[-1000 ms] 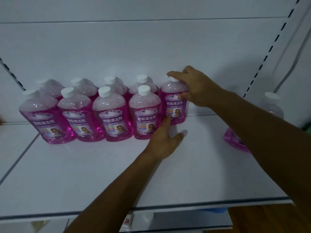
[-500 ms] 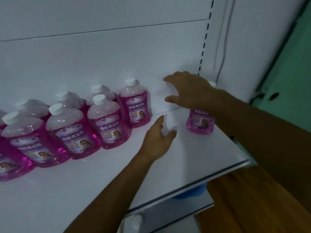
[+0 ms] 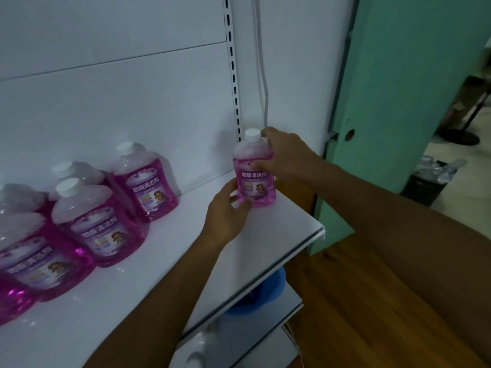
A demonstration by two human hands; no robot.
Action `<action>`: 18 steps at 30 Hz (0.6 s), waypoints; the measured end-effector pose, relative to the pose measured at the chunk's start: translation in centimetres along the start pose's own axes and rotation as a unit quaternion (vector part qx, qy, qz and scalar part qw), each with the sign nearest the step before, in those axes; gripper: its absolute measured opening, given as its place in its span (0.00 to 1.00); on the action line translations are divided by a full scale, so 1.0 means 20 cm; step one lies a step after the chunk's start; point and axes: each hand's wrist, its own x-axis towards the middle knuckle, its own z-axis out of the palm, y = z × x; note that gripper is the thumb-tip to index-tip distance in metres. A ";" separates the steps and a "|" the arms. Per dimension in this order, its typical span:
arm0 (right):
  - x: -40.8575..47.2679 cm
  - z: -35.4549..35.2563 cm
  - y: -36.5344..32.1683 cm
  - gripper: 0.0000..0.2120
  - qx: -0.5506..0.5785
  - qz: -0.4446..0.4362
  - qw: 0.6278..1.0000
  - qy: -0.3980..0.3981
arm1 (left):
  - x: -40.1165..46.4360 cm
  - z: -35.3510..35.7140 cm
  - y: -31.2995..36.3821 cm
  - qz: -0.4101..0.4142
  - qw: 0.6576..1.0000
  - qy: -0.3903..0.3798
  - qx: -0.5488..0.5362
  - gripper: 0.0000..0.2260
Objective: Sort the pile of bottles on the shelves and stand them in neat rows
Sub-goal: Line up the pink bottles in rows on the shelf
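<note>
Both hands grip 1 upright pink floor-cleaner bottle [image 3: 254, 173] near the shelf's [image 3: 279, 235] back right corner: right hand [image 3: 284, 155] curled round its shoulder, left hand [image 3: 225, 211] at its base.

Upright white-capped pink bottle [image 3: 255, 173] stands apart from the rowed bottles [image 3: 106, 216].

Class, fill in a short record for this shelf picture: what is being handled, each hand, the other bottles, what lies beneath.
handled: lone pink bottle, upright near shelf end
right hand: grips its shoulder
left hand: holds its base
rows: pink bottles, standing at left
beneath: blue basin on lower shelf
</note>
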 end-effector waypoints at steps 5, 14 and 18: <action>0.03 0.03 -0.04 0.26 0.057 -0.030 0.998 0.001 | -0.05 -0.03 -0.02 0.005 1.000 0.016 -0.013 0.22; 0.18 0.26 -0.38 0.25 0.129 -0.144 0.979 -0.070 | -0.24 -0.38 -0.14 0.026 0.977 0.202 0.057 0.11; 0.22 0.37 -0.53 0.25 0.165 -0.175 0.965 -0.100 | -0.30 -0.52 -0.19 0.021 0.964 0.242 0.104 0.11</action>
